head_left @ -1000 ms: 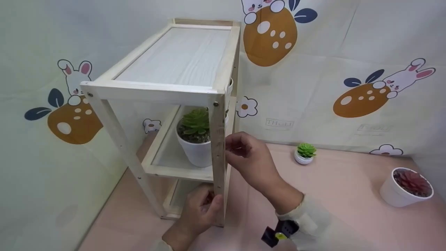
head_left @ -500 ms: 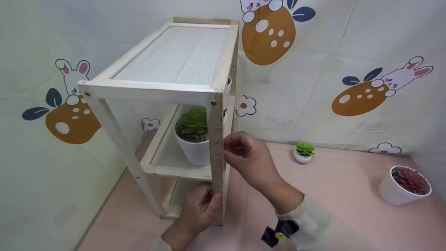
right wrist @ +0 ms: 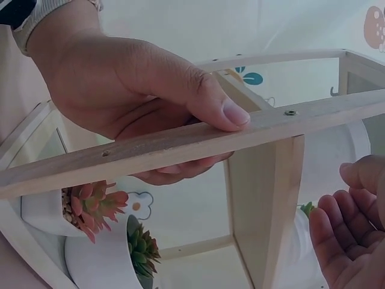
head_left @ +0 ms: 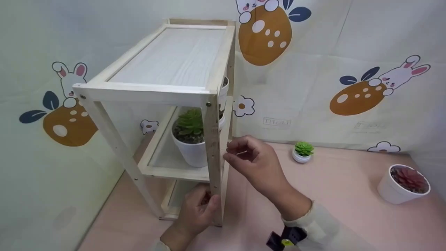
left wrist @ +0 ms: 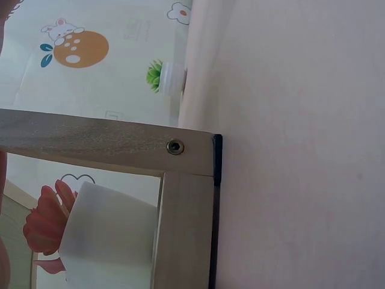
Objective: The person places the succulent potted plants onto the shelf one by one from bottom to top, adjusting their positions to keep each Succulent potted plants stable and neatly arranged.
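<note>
Gripping a pale wooden shelf (head_left: pixel 163 62) post, left hand (head_left: pixel 197 212).

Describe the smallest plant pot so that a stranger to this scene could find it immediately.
Start at the wooden shelf on the pink table, then look right along the rabbit-printed backdrop. The smallest pot stands alone there, against the backdrop. It is white with a bright green succulent, far smaller than the red-leaved pot at the right edge.

The head view looks down at the wooden rack (head_left: pixel 163 90); both wrist views sit close against its front post.
</note>
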